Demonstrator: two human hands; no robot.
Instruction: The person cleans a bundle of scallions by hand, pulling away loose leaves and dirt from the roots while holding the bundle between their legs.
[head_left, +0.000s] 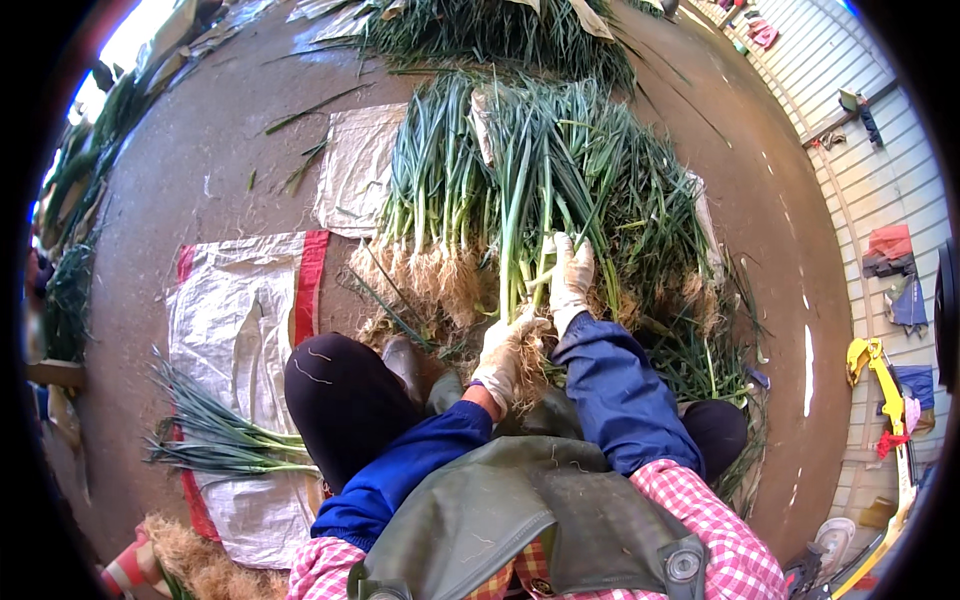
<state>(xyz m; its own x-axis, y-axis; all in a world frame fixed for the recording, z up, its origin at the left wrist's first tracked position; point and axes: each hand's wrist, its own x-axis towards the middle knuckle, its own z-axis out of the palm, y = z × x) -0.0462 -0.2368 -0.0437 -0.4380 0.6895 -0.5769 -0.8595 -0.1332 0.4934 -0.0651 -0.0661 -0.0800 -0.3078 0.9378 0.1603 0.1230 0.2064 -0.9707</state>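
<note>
1. Bare brown ground (200,150) fills most of the view, with a white slatted wall (850,170) curving down the right side (clothes and rags hang on it).
2. On the ground ahead lies a big pile of green onions (560,170), leaves pointing away and pale hairy roots toward the person.
3. Under the pile's left edge shows a white sack (355,165); nearer and to the left a second white sack with red stripes (240,330) lies flat.
4. On that striped sack, near the person's left knee, rests a small bundle of cleaned onions (215,440), well apart from the main pile.
5. Both hands wear pale work gloves, with blue sleeves behind them.
6. The left hand (500,355) is curled around the root end of a handful of stalks (515,240), gripping it low, just above the person's lap.
7. The right hand (570,280) sits a little higher on the same stalks, fingers closed on them among the white stems.
8. The held stalks stand nearly upright out of the pile's near edge, between the two hands.
9. A grey-green apron (520,520) over a pink checked shirt (720,530) covers the lower edge.
10. At far right stands a yellow tool (880,370).
</note>
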